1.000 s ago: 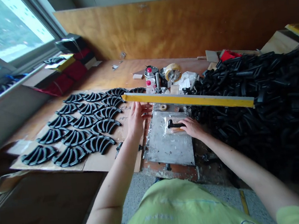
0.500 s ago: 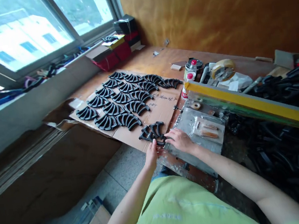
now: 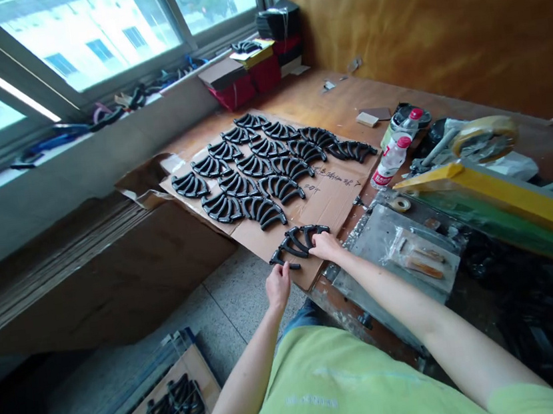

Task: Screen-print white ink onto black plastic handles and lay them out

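On the near corner of the cardboard sheet (image 3: 329,204), several black curved handles (image 3: 295,242) lie in a short, loose fan. My left hand (image 3: 279,287) pinches the nearest handle (image 3: 287,265) at the fan's left end. At the right end, the closed fingers of my right hand (image 3: 326,246) hold another black handle (image 3: 315,229); its lower part is hidden by them. Farther back on the same sheet, many more such handles (image 3: 254,166) are laid out in fan-shaped groups, close together in rows.
Right of the cardboard is a metal plate with a plastic-covered jig (image 3: 421,256), under a raised yellow-edged screen frame (image 3: 497,200). Red-capped bottles (image 3: 391,159) and a tape roll (image 3: 484,138) stand behind. More handles (image 3: 165,409) lie on a low board at lower left.
My right hand has come from the jig to the cardboard, leaving the jig bare. Both hands have drawn apart, and the near handles are more spread. The view has swung left.
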`<state>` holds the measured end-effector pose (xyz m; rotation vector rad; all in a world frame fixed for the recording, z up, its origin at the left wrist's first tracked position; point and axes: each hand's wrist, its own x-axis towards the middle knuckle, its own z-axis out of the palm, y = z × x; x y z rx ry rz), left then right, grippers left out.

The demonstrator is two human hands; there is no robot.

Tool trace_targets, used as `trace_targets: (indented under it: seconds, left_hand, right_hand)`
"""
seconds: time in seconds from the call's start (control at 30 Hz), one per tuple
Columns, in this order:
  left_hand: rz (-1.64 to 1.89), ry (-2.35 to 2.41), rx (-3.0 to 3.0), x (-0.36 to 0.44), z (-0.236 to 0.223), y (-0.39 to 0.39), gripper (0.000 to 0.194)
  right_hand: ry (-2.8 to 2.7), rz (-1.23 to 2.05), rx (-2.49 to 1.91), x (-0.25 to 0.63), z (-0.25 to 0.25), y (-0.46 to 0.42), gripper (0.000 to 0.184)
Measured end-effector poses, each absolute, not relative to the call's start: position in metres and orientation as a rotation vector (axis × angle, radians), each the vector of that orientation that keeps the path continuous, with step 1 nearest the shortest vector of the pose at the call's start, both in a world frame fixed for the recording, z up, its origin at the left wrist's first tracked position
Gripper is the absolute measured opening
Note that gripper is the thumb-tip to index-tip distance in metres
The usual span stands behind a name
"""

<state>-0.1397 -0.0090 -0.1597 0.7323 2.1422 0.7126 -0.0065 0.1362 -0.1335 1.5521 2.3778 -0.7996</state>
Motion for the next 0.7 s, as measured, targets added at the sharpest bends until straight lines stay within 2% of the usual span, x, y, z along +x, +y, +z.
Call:
trace_targets:
  seconds: [0.1,0.2,0.4,0.57,0.7]
  left_hand:
    - [0.761,2.215,1.014,-0.125,-0.154,-0.010,0.033]
    - [0.614,2.260,1.292,-0.115,-0.150,0.003,0.040]
    - [0.269,2.360,1.222,-0.119,-0.141,0.029,0.045]
    - [0.260,2.395,1.248,-0.120,-0.144,0.026,0.046]
    - [0.319,2.378,1.226,-0.122,-0.150,0.026,0.047]
  right_hand:
    - [2.341,-0.751,1.593,-0.011,-0.133,0.134,0.035]
    - [2.355,-0.712,1.611,-0.014,-0.131,0.139,0.034]
    - [2.424,-0.662,1.518,-0.010,-0.128,0.152,0.030]
    - [2.417,-0.745,1.490,-0.004,-0.132,0.154,0.035]
    - [2.443,-0.749,1.478,-0.002,-0.137,0.156,0.029]
